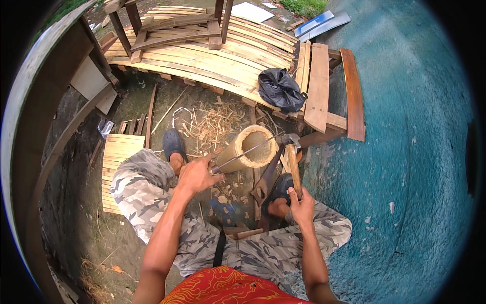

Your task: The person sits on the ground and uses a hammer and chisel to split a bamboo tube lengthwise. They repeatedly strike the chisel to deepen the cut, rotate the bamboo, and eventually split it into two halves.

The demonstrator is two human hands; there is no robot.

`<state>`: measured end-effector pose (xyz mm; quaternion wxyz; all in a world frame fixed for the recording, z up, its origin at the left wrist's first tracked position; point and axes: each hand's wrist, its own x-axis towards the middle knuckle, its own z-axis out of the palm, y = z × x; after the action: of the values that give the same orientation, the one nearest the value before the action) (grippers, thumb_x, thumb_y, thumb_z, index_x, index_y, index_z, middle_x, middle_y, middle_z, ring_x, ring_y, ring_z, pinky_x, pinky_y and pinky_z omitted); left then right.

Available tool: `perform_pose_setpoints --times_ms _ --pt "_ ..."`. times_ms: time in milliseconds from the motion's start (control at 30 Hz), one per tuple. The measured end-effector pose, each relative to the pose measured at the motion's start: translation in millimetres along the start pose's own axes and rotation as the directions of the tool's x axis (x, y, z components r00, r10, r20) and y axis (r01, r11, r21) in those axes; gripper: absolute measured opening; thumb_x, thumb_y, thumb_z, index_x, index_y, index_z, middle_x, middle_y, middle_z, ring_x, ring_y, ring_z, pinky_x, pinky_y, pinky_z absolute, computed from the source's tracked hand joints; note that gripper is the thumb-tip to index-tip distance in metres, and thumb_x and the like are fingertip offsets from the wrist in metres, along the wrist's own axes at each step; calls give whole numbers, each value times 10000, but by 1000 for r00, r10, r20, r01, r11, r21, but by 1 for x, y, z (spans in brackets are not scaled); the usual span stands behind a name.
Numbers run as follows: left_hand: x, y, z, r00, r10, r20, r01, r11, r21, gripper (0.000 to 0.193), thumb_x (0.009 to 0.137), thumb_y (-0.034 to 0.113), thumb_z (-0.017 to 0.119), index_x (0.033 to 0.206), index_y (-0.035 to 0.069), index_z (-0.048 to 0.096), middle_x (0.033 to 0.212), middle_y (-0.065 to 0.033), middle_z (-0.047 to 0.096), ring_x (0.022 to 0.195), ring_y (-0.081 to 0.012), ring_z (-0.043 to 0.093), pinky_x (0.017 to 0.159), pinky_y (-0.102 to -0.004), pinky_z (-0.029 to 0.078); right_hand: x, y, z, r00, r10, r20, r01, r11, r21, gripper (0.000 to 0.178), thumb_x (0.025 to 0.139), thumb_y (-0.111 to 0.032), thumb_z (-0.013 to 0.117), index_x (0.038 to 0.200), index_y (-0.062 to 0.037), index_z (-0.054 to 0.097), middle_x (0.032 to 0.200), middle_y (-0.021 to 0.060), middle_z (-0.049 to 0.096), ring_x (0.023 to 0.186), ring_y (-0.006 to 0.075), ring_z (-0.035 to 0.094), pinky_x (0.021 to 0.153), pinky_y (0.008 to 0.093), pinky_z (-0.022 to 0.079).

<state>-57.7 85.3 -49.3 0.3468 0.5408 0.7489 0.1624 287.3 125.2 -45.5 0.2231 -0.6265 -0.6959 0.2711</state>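
Note:
My left hand (pixel 196 175) is closed around the handle end of a long thin metal rod tool (pixel 248 151), with some fingers extended along it. The rod slants across the mouth of a hollow log (pixel 232 158), which stands tilted between my feet. Its far tip comes close to the hammer head in this view; whether they touch I cannot tell. In my right hand (pixel 302 205) is a claw hammer (pixel 293 169), gripped low on its wooden handle, head up beside the log's rim. A handsaw (pixel 260 190) with a wooden handle leans between the log and my right foot.
Wood shavings (pixel 215 124) litter the ground beyond the log. A slatted bamboo bench (pixel 202 61) spans the far side, bearing a black plastic bag (pixel 281 90) and a wooden frame (pixel 177 36). A rough blue wall (pixel 405 177) bounds the right. A slatted panel (pixel 117 157) lies left.

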Motion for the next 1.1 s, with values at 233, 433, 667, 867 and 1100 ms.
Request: perform_pose_setpoints --times_ms 233,433,667,867,1100 --pt "2 -7 4 998 -53 -18 53 999 -11 753 720 419 834 1335 54 599 1020 -162 737 1008 -347 701 872 -419 532 19 -49 -44 933 -17 -359 259 723 641 350 1044 -259 578 785 -25 563 623 -16 518 525 47 465 449 232 346" --pt "0 -4 4 999 -25 -38 23 999 -37 713 722 434 829 1303 75 625 1045 -149 732 1004 -366 698 848 -455 538 25 7 12 994 83 76 -75 991 -112 331 960 -279 661 865 32 602 716 276 610 716 504 616 643 490 482" --pt "-1 -2 1 999 -38 -22 38 999 -19 700 722 409 830 1278 36 626 1060 -176 727 1012 -370 695 858 -455 539 25 -17 -44 990 74 -123 -30 944 329 347 997 -275 655 791 -1 597 585 7 528 499 128 483 493 321 386" --pt "0 -1 3 999 6 -34 -7 1000 -22 714 723 393 827 1306 41 612 1061 -177 725 1023 -374 690 875 -452 538 37 -14 -16 941 -71 -331 273 737 618 340 1015 -237 625 779 -1 561 581 12 529 474 109 496 447 322 379" --pt "-3 -1 2 1000 -2 -14 3 1000 8 737 719 394 827 1329 49 600 1091 -175 723 1028 -375 688 879 -452 535 41 7 -36 985 153 83 -139 978 -155 345 972 -303 673 830 6 618 560 79 498 535 187 555 542 386 426"
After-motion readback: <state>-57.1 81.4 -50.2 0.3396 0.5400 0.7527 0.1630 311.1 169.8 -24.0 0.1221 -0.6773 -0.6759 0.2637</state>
